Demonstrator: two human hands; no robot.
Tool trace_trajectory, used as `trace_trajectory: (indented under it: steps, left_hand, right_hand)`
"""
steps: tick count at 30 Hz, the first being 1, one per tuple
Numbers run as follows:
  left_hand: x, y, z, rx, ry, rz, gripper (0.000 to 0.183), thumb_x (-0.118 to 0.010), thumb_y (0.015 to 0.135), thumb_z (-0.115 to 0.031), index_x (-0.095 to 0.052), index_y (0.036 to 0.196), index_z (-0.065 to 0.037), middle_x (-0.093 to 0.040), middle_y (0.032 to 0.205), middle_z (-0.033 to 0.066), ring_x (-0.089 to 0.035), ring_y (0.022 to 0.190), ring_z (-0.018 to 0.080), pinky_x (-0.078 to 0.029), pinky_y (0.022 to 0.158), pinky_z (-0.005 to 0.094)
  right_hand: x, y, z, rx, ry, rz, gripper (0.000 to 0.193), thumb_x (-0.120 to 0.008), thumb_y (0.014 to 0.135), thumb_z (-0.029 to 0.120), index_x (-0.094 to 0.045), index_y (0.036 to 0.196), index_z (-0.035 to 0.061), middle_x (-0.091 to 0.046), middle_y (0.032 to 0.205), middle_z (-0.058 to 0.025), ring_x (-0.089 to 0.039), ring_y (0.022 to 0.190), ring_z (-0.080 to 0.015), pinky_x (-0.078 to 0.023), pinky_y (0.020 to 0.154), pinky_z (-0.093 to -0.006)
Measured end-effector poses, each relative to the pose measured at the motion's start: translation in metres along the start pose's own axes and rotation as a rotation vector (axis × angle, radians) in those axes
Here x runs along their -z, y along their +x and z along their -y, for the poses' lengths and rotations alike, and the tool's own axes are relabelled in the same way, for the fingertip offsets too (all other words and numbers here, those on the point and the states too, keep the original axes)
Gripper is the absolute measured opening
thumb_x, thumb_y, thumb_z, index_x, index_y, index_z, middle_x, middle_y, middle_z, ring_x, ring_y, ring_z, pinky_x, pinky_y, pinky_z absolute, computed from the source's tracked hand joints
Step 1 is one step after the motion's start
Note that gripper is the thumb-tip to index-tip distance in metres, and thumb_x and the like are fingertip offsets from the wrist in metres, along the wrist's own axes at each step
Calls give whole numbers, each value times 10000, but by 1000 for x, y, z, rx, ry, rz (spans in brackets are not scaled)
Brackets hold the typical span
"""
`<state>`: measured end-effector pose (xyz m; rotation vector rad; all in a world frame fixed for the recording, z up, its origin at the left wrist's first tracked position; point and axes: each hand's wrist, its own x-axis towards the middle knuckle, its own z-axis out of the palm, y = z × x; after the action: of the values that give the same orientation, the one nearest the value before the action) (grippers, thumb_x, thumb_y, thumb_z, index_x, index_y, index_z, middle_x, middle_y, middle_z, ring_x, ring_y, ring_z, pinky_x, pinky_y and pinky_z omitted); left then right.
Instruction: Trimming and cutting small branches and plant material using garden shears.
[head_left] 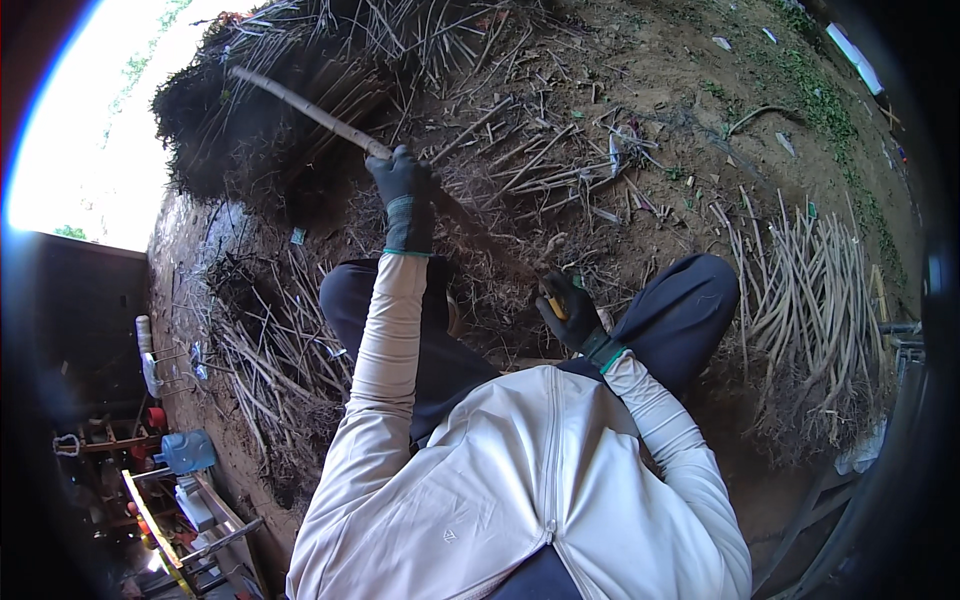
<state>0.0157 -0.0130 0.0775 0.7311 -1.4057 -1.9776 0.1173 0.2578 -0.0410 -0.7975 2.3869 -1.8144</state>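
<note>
My left hand (403, 195), in a dark glove, is closed around a long pale woody stem (310, 112). The stem slants from the upper left down past my fist, where a darker stretch runs toward my other hand. Lower and to the right, my gloved right hand (576, 318) is closed on a yellow-handled tool (553, 304); its working end is too dark and small to make out. Tangled roots and dry twigs (500, 320) lie on the ground between my bent knees, beneath both hands.
A large heap of rooted stems (300, 140) stands at the upper left. Another bundle (265, 350) lies left of my knee, and a neat pile of pale stems (810, 310) lies at right. Loose sticks (540, 160) litter the soil ahead. A blue water jug (187, 451) sits lower left.
</note>
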Motion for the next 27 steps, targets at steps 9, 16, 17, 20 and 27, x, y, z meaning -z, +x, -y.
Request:
trace_trajectory:
  steps: [9, 16, 17, 20, 27]
  left_hand:
    - [-38, -12, -8, -71, 125, 147, 161, -478, 866, -69, -341, 948, -85, -437, 585, 43, -456, 400, 160, -381, 354, 280]
    - [-30, -35, -77, -540, -306, 406, 67, -486, 918, -111, -420, 924, -98, -413, 637, -1, -368, 382, 96, -311, 315, 238]
    - [-22, -34, -79, -480, -352, 446, 101, -485, 942, -181, -443, 882, -111, -375, 601, -24, -337, 364, 74, -283, 296, 228]
    - [2, -21, -79, -314, -496, 579, 152, -469, 962, -264, -455, 895, -128, -344, 589, -49, -309, 360, 44, -262, 290, 213]
    - [39, -17, -72, -208, -641, 615, 191, -408, 986, -296, -443, 897, -131, -335, 599, -36, -260, 346, 38, -226, 268, 202]
  right_hand:
    - [3, -14, -28, -126, -88, -123, 229, -642, 821, 251, -575, 881, 40, -585, 674, -152, -579, 628, -360, -437, 532, -401]
    - [17, -13, -46, -627, 472, -214, 127, -614, 870, 235, -583, 890, 113, -478, 579, 62, -408, 427, -33, -320, 399, -212]
    - [20, -5, -35, -531, 483, -146, 143, -617, 870, 219, -574, 937, 100, -522, 646, 40, -491, 515, -51, -394, 469, -220]
    - [31, 11, 10, -241, 51, -109, 256, -655, 825, 239, -564, 987, 63, -612, 822, -82, -620, 739, -214, -488, 670, -318]
    - [39, 38, 62, -46, -547, -18, 348, -681, 766, 199, -561, 1068, 73, -602, 954, -136, -596, 851, -329, -479, 710, -406]
